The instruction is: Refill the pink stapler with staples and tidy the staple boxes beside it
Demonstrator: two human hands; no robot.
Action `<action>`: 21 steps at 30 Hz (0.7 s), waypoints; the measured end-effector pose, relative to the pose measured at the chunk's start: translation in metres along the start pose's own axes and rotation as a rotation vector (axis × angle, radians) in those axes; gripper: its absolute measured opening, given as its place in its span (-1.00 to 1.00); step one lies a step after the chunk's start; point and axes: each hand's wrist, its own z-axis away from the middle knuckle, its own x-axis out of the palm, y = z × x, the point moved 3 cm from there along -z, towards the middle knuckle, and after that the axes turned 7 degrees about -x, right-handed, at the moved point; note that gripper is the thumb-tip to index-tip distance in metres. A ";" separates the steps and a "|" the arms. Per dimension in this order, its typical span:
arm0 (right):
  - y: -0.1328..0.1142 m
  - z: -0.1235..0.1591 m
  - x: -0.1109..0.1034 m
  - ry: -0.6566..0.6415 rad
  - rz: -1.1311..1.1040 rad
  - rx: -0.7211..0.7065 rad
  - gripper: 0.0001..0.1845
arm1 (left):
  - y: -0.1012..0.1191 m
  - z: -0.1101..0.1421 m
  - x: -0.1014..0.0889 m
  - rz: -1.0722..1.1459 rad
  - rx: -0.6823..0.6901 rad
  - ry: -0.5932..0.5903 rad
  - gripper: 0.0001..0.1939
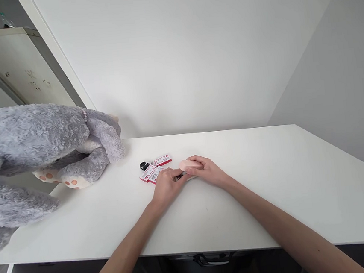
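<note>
My right hand (208,171) is closed around a pale pink block-like piece (190,165), its fingers along the top and thumb in front. My left hand (167,185) rests close beside it, thumb and fingers pinching a small dark item with light dots (180,176), mostly hidden by the fingers. Both hands meet just above the white table, thumb tips almost together. Partly behind my left hand lie small red-and-white boxes with printed labels (151,172). Another such box (163,160) sits a little farther back. Near them is a black key fob (144,166) with a metal ring.
A large grey plush toy (40,133) leans over the left end of the white table (253,181). White wall (188,67) rises behind the table, and a worn cabinet (17,66) stands at the far left. Dark cables (210,260) hang under the front edge.
</note>
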 end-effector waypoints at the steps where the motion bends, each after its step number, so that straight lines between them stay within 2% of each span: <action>1: 0.000 0.000 0.000 0.000 0.001 0.000 -0.57 | 0.000 0.000 0.000 0.002 -0.001 -0.002 -0.42; 21: 0.001 0.001 0.000 0.024 -0.031 0.003 -0.59 | 0.002 0.000 0.000 0.034 -0.032 -0.030 -0.41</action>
